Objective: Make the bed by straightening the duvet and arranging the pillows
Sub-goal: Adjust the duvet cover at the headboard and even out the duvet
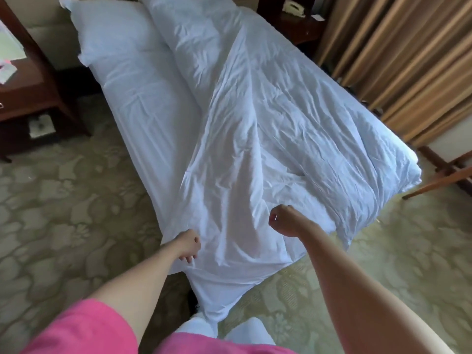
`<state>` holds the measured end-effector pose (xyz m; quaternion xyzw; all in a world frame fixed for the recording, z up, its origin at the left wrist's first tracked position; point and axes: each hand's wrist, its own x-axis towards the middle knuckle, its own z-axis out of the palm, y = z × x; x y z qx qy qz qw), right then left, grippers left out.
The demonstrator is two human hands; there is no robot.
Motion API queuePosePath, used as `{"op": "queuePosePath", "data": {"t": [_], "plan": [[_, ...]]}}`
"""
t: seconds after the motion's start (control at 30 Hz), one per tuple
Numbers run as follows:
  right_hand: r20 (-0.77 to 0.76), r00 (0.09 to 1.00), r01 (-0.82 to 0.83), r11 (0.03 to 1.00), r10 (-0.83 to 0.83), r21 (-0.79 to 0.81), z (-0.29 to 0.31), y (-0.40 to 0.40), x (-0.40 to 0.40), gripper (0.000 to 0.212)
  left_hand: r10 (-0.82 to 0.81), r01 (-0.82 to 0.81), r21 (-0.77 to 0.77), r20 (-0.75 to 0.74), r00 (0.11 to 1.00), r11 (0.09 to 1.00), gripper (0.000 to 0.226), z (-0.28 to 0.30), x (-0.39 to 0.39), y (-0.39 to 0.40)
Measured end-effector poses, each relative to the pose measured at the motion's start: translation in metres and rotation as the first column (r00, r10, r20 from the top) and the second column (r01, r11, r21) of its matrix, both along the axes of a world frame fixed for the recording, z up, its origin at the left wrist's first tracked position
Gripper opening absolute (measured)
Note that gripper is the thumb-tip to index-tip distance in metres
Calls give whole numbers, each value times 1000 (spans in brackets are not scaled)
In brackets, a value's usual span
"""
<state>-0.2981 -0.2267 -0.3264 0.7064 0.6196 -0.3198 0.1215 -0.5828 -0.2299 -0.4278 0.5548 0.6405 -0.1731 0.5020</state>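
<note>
No text, label, brand or number could be read anywhere. The papers [9, 57] on the nightstand [33, 98] and the card [318, 17] by the phone [295, 7] were too blurred.

Duvet [268, 129]: white cloth, matt, heavily creased and rumpled, soft folds throughout.
Pillow [115, 37]: white cloth, matt, smoother than the duvet, a few shallow wrinkles.
Bed sheet [150, 118]: white cloth, matt, drawn fairly smooth along the exposed side.
Nightstand [30, 98]: dark reddish wood, polished, faint sheen on the top.
Papers [7, 70] on the nightstand: pale, matt, blurred.
Carpet [63, 213]: woven pile, matt, olive and cream floral pattern.
Curtain [408, 60]: tan cloth, slight satin sheen, hanging in vertical pleats.
Wooden frame [439, 172] by the curtain: mid-brown wood, smooth, semi-gloss.
Sleeve [84, 328]: pink cloth, matt, soft knit look.
</note>
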Motion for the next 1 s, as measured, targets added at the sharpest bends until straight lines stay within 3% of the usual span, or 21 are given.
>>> {"op": "queuePosePath", "data": {"t": [0.1, 0.23, 0.37, 0.47, 0.63, 0.73, 0.87, 0.93, 1.0], "plan": [[7, 1000, -23, 1000, 23, 20, -4, 32, -9, 23, 64, -64, 12, 4, 998, 998, 23, -1, -15, 11], [-15, 983, -183, 982, 183, -33, -19, 70, -43, 36, 237, -237, 4, 14, 971, 972, 19, -8, -41, 16], [-40, 936, -352, 933, 350, -69, -52, 107, -85, 44, 432, -434, 25, 54, 900, 900, 25, -29, -55, 8], [-57, 873, -488, 866, 485, -109, -93, 125, -110, 36, 548, -549, 47, 38, 836, 834, 23, -50, -57, -3], [-82, 716, -696, 699, 694, -164, -157, 160, -133, 22, 595, -592, 64, -68, 801, 803, 19, -77, -51, -18], [-108, 629, -777, 622, 770, -94, -197, 192, -148, 25, 654, -653, 42, -60, 754, 756, 13, -99, -37, -2], [-78, 394, -917, 397, 916, 30, -246, 207, -175, 62, 649, -646, 66, -20, 761, 760, 58, -135, -18, 25], [3, 244, -968, 244, 970, 54, -270, 206, -182, 79, 637, -637, 37, 15, 770, 770, 64, -149, -4, 37], [80, 154, -988, 151, 985, 39, -291, 207, -187, 89, 637, -638, 27, 21, 770, 770, 66, -162, 6, 43]]}}
